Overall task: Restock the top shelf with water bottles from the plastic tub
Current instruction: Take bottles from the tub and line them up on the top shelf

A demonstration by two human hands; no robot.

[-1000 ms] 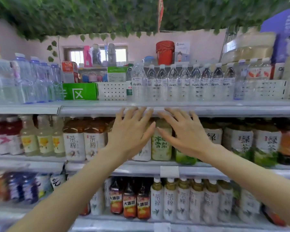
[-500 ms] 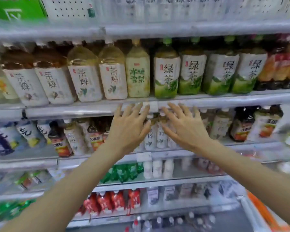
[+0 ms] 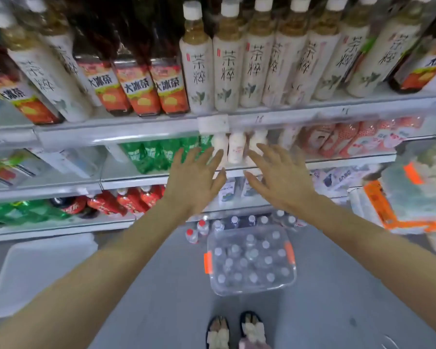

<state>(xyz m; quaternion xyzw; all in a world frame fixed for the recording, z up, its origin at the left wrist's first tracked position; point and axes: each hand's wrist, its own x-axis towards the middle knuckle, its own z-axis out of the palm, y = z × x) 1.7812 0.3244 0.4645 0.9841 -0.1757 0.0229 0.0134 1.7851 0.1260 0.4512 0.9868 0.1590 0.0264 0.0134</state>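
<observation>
A clear plastic tub (image 3: 291, 280) with orange latches sits on the grey floor below my hands, packed with several water bottles (image 3: 249, 264) seen cap-up. My left hand (image 3: 194, 182) and my right hand (image 3: 278, 180) are stretched out side by side in front of the lower shelves, fingers spread and straight, holding nothing. Both hover well above the tub. The top shelf is out of view.
Shelves (image 3: 136, 132) of tea and soda bottles fill the upper view. Loose water bottles (image 3: 202, 229) stand on the floor behind the tub. A white lid or tray (image 3: 40, 270) lies at left. Wrapped packs with orange labels (image 3: 408, 197) sit at right. My feet (image 3: 237, 331) are below.
The view has swung down from the top shelf past the tea shelves to the floor, bringing the tub into sight. Both hands dropped with it and stayed flat and empty.
</observation>
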